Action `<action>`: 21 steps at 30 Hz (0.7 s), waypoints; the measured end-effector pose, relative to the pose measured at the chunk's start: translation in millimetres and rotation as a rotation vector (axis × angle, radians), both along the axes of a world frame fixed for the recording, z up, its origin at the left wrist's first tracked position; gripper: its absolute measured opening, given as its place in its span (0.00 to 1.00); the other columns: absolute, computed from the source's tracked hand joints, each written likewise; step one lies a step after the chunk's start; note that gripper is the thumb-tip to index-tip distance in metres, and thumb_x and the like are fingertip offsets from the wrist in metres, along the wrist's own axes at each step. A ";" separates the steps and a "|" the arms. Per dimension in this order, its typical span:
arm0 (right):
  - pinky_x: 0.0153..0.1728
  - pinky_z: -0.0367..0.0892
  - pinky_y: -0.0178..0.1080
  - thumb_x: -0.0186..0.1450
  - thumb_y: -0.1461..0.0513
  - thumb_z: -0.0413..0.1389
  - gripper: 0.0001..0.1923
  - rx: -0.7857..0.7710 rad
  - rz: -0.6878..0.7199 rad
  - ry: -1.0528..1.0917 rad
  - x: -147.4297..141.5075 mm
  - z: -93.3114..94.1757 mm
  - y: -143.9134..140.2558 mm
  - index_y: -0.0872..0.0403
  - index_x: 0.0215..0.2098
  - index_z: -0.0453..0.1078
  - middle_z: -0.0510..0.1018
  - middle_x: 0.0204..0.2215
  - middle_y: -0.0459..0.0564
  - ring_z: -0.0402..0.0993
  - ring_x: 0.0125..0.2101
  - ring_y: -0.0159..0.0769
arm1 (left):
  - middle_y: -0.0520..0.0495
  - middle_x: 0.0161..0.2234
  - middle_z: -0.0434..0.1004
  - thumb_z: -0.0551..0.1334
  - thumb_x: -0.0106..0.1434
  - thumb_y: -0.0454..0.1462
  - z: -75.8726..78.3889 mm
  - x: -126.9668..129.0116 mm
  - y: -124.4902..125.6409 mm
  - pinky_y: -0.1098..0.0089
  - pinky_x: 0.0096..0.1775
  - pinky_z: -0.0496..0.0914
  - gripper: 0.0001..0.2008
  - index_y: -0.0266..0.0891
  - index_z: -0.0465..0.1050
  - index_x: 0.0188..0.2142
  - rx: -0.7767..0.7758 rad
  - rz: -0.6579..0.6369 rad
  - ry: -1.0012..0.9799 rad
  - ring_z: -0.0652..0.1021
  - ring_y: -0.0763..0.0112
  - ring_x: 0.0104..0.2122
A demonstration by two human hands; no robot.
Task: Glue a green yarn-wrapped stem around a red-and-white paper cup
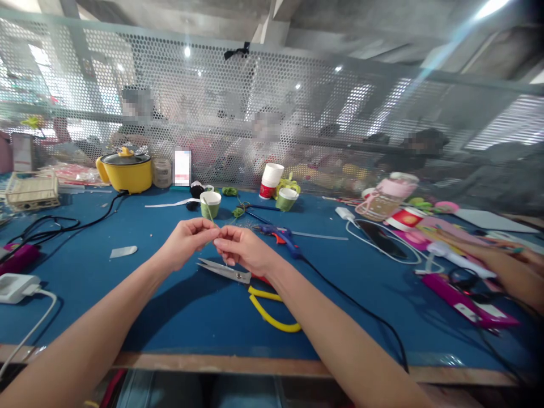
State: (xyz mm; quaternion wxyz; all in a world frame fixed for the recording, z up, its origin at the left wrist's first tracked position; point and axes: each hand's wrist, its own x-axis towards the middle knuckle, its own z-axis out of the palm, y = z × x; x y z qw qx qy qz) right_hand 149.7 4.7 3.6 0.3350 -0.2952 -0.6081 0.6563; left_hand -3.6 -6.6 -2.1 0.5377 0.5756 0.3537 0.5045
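My left hand (187, 241) and my right hand (242, 248) meet fingertip to fingertip above the blue table (170, 306). Together they pinch a thin green wire or stem (209, 214) that sticks up and back from the fingers. Right under my right hand lie metal scissors (224, 271) with yellow handles (272, 311), their blades pointing left. A blue glue gun (283, 236) rests just beyond my right hand, its black cord running toward the table's front edge.
A green paper cup (211, 204), a red-and-white cup (270, 180) and another green cup (287, 199) stand behind. A yellow pot (125, 170) sits back left, a white charger (15, 286) at left. Another person's arm (505, 272) reaches in at right among pink items.
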 end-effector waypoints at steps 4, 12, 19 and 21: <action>0.15 0.55 0.29 0.50 0.57 0.60 0.13 0.109 -0.132 -0.025 -2.6 -3.8 0.5 0.55 0.23 0.61 0.65 0.15 0.38 0.57 0.13 0.21 | 0.55 0.19 0.65 0.62 0.51 0.39 1.1 0.3 0.5 0.76 0.19 0.48 0.08 0.35 0.70 0.29 -0.001 0.016 0.005 0.56 0.84 0.16; 0.16 0.56 0.30 0.55 0.59 0.55 0.09 0.379 -0.289 -0.241 -5.2 -3.6 -1.7 0.55 0.24 0.61 0.63 0.15 0.38 0.59 0.13 0.23 | 0.54 0.21 0.67 0.62 0.50 0.38 -4.2 5.6 0.9 0.77 0.25 0.58 0.08 0.34 0.67 0.25 0.079 0.174 0.083 0.64 0.81 0.22; 0.16 0.56 0.30 0.54 0.59 0.55 0.09 0.377 -0.257 -0.244 -3.9 -1.6 -2.3 0.56 0.23 0.61 0.64 0.16 0.39 0.59 0.14 0.23 | 0.57 0.17 0.62 0.62 0.50 0.38 -1.0 3.6 -0.1 0.77 0.20 0.52 0.09 0.34 0.65 0.21 0.050 0.157 0.078 0.59 0.83 0.18; 0.17 0.57 0.30 0.52 0.58 0.57 0.10 0.236 -0.133 -0.147 -1.4 -1.2 -0.2 0.56 0.24 0.62 0.65 0.17 0.40 0.60 0.15 0.23 | 0.58 0.16 0.61 0.62 0.50 0.38 0.8 1.9 -0.7 0.77 0.19 0.50 0.10 0.34 0.65 0.21 0.031 0.095 0.051 0.58 0.83 0.17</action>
